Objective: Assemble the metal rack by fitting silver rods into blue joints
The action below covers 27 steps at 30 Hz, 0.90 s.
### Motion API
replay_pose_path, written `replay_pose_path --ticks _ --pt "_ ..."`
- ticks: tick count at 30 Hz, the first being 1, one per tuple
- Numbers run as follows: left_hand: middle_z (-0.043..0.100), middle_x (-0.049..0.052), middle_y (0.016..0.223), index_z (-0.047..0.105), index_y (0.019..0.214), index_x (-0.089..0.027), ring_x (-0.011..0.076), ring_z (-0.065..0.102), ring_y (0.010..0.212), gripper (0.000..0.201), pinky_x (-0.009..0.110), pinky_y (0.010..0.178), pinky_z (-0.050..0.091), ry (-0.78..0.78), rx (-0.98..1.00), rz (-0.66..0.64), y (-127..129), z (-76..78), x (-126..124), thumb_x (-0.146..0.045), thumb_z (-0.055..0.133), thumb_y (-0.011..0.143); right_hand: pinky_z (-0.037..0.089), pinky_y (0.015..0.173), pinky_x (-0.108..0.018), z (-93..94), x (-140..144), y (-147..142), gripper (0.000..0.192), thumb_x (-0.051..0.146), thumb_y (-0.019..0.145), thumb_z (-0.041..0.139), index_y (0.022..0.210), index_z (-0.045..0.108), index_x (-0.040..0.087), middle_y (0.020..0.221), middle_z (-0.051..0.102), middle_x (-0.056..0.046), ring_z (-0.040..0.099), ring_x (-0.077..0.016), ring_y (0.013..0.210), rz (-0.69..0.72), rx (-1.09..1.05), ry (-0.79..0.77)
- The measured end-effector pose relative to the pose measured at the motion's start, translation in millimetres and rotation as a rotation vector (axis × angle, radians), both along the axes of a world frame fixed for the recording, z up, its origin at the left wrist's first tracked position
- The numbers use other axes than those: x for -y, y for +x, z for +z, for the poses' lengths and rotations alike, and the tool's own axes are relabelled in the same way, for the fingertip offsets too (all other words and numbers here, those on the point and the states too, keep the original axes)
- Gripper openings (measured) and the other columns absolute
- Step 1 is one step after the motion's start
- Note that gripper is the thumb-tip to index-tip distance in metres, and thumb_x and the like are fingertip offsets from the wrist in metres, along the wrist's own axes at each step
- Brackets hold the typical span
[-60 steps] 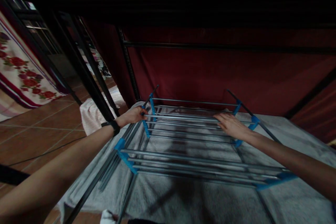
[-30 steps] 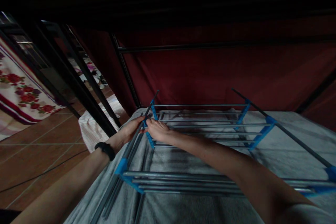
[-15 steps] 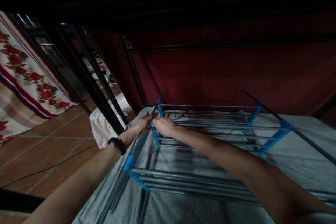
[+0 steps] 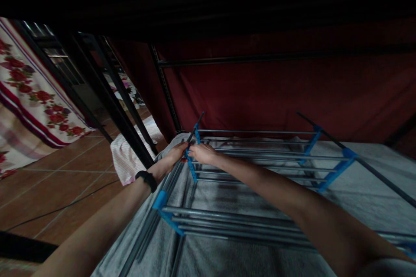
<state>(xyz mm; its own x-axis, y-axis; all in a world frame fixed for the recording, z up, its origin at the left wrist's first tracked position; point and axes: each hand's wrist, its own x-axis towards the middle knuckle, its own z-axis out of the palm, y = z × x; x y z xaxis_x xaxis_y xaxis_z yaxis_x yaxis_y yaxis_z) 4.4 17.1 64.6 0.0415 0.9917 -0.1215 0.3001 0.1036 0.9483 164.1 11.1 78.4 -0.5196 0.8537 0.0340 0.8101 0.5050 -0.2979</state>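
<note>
A rack of grey metal tubes [image 4: 234, 215] with blue plastic joints [image 4: 160, 200] lies on a grey blanket. At its far left side, my left hand [image 4: 176, 152] is closed around a slanting grey tube. Close beside it, my right hand [image 4: 201, 153] grips a blue plastic connector [image 4: 192, 166] on the same side of the frame. The fingertips of both hands nearly meet and partly hide the joint there. Crossbars run rightward from this connector to blue joints [image 4: 339, 169] on another slanting tube [image 4: 383, 181].
The grey blanket [image 4: 373, 212] covers the surface under the rack. Black metal posts [image 4: 107, 99] stand at the left, and a dark red cloth [image 4: 260, 91] hangs behind. A striped cloth [image 4: 125, 156] and a cable [image 4: 65, 205] lie on the tiled floor [image 4: 74, 177].
Both hands keep their places at the joint. The right end of the rack has shifted very slightly left in view.
</note>
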Motion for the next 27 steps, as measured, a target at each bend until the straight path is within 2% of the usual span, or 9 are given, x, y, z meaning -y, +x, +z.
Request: replay_pose_path --ticks 7,14,20,24,27 --pt "0.068 0.005 0.096 0.064 0.111 -0.022 0.0242 0.066 0.091 0.048 0.03 0.064 0.054 -0.003 0.015 0.021 -0.5 -4.4 -2.8 -0.059 0.064 0.08 0.054 0.089 -0.035 -1.6 -2.8 -0.9 0.036 0.041 0.102 0.045 0.122 0.067 0.021 0.122 0.072 -0.011 0.069 -0.0278 0.113 -0.017 0.006 -0.018" --pt "0.067 0.009 0.117 0.066 0.112 -0.022 0.025 0.064 0.102 0.041 0.028 0.063 0.056 -0.007 -0.01 0.034 4.2 2.7 4.2 -0.055 0.059 0.089 0.054 0.09 -0.037 0.8 0.2 -0.4 0.037 0.038 0.102 0.042 0.121 0.067 0.018 0.121 0.072 -0.014 0.069 -0.0285 0.114 0.001 0.002 -0.016" --pt "0.067 0.012 0.121 0.066 0.11 -0.019 0.0246 0.067 0.1 0.041 0.029 0.063 0.058 -0.039 0.001 0.008 5.3 2.1 1.0 -0.055 0.051 0.095 0.054 0.092 -0.037 0.8 -3.1 -2.0 0.038 0.041 0.103 0.044 0.121 0.067 0.017 0.123 0.071 -0.016 0.069 -0.0282 0.115 0.003 -0.006 -0.018" --pt "0.071 0.011 0.108 0.066 0.112 -0.018 0.0226 0.069 0.091 0.043 0.03 0.063 0.057 -0.083 0.048 0.049 4.6 1.0 -0.1 -0.054 0.052 0.094 0.053 0.095 -0.039 1.9 11.0 1.1 0.039 0.042 0.102 0.047 0.126 0.062 0.015 0.125 0.07 -0.016 0.068 -0.0289 0.116 -0.001 0.033 0.051" --pt "0.072 0.006 0.087 0.068 0.1 -0.018 0.0208 0.068 0.076 0.032 0.028 0.056 0.053 -0.126 0.086 0.075 8.2 5.7 0.1 -0.046 0.054 0.091 0.051 0.099 -0.042 -2.8 28.6 13.3 0.041 0.041 0.103 0.044 0.133 0.056 0.015 0.129 0.069 -0.016 0.068 -0.0277 0.115 -0.036 0.056 0.175"
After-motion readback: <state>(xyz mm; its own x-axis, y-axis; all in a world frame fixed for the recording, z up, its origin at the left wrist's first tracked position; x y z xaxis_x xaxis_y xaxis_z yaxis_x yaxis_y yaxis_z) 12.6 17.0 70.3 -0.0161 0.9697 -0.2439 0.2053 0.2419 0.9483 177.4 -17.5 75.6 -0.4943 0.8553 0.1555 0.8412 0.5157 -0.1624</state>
